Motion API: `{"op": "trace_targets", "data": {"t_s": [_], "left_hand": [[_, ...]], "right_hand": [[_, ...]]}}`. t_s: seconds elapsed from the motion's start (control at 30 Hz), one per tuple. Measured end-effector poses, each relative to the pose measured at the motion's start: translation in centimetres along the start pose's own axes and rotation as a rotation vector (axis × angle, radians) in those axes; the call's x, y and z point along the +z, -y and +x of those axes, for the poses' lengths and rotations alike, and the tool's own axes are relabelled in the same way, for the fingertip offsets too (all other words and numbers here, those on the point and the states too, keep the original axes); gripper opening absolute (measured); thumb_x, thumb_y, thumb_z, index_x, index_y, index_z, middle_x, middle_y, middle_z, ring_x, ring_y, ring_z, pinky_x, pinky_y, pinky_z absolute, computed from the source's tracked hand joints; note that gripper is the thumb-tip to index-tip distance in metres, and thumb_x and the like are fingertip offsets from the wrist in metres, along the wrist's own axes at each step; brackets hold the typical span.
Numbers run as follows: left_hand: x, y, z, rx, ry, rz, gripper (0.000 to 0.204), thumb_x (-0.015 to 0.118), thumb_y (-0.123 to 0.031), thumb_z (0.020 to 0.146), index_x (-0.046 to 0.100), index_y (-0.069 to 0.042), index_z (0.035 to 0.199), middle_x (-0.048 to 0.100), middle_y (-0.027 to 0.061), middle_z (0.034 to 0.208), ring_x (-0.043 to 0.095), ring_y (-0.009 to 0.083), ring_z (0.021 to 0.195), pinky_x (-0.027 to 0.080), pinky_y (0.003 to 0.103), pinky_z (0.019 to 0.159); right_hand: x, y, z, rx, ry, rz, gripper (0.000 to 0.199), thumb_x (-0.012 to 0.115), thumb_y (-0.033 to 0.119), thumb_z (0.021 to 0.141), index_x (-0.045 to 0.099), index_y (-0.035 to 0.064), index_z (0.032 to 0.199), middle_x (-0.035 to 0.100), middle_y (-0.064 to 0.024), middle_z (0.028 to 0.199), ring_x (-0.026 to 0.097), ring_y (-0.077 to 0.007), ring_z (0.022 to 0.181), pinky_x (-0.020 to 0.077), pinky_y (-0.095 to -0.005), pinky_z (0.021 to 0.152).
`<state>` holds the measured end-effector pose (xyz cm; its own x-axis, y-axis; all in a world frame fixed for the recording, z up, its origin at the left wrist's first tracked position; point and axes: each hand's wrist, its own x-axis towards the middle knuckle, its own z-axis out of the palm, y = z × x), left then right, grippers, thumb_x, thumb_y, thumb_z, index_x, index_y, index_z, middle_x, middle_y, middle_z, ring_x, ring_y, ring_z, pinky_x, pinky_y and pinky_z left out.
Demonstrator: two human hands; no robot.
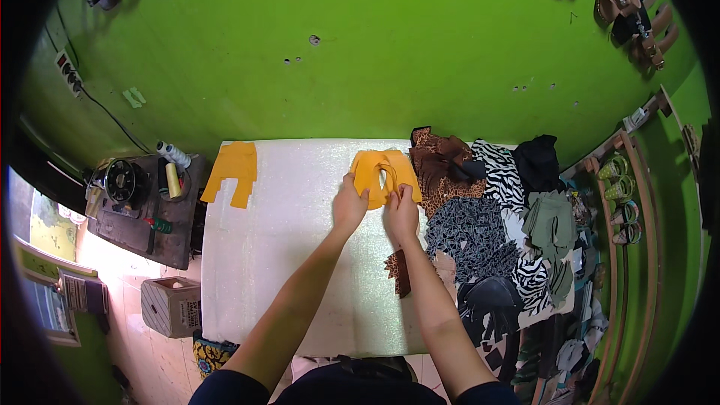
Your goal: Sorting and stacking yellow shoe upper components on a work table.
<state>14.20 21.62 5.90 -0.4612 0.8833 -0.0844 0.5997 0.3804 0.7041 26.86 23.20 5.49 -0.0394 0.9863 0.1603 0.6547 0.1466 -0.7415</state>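
Both my arms reach forward over a white-covered table (255,270). Near its far edge, a yellow-orange cut piece of cloth or soft leather (365,171) bends around a narrow slot, with thin curved strips along it. My left hand (349,205) pinches its left lower edge between thumb and fingers. On the lower right edge, my right hand (403,214) pinches the same piece. A second yellow-orange piece (236,167), notched at its lower side, lies flat at the table's far left corner. A leopard-print scrap (400,273) lies beside my right forearm.
Piled materials cover the table's right side: brown leopard-print, zebra-print (501,172), grey patterned (469,236), olive (551,225) and black pieces. At left stand a dark bench (142,231) with thread cones (174,154) and a stool (171,307). Sandals (630,11) hang on the green wall.
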Motion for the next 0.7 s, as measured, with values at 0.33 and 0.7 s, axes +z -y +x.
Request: {"op": "trace_targets", "data": {"t_s": [0.33,0.7], "left_hand": [[-1.2,7.0,-9.2,-0.104,-0.157,-0.350,0.037,0.052,-0.015,0.084,0.037,-0.004,0.116,0.055,0.0229,0.102,0.058,0.0370,0.086,0.045,0.041,0.073],[-2.3,11.8,-12.1,-0.005,-0.219,-0.189,0.040,0.055,-0.014,0.080,0.042,0.004,0.113,0.050,0.0240,0.111,0.048,0.0363,0.104,0.039,0.041,0.087]], "right_hand": [[3.2,-1.4,-9.1,0.254,0.109,0.531,0.021,0.046,0.017,0.087,0.050,0.0005,0.099,0.061,-0.0175,0.081,0.061,-0.0291,0.076,0.0455,-0.0352,0.067],[0.7,1.3,-13.3,0.084,0.072,-0.144,0.030,0.052,0.024,0.081,0.052,0.0051,0.104,0.051,-0.0136,0.099,0.050,-0.0298,0.094,0.0448,-0.0398,0.074]]}}
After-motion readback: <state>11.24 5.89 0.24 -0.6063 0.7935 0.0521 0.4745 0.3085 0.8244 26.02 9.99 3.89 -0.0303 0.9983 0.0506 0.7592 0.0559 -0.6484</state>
